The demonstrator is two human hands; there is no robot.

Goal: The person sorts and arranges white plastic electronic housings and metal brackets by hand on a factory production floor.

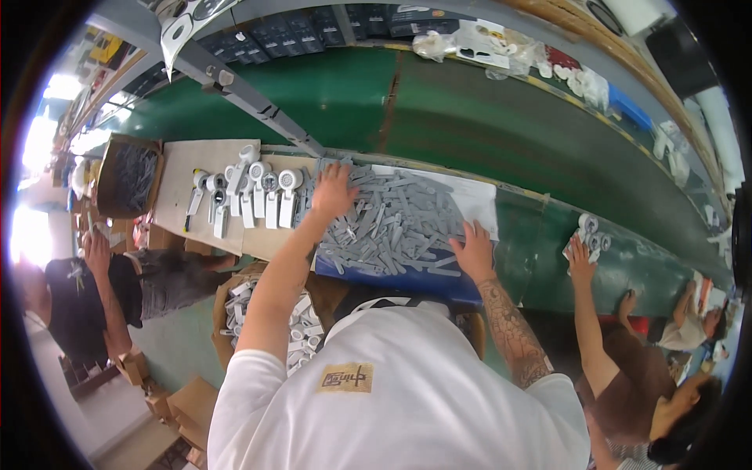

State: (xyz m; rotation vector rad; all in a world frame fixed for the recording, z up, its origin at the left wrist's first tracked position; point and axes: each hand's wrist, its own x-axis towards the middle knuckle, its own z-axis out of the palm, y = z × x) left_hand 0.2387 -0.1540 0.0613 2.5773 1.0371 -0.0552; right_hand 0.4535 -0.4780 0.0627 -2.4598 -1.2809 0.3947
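A wide heap of flat grey plastic strips (399,223) lies in front of me. Against its far left part rests my left hand (334,193), fingers spread and nothing gripped that I can see. At the heap's right edge my right hand (475,254) is open, its fingertips by the outermost strips and the white sheet (483,202) behind them. Left of the heap, several white devices with round heads and flat handles, like small handheld fans (291,182), lie in a group on a cardboard sheet (176,205).
A blue surface (376,284) edges the heap's near side. Far left stands a carton of grey strips (131,174); below my left arm is a box with white parts (304,329). A grey metal post (270,117) rises behind. Co-workers are at both sides; one hand (580,262) touches white parts.
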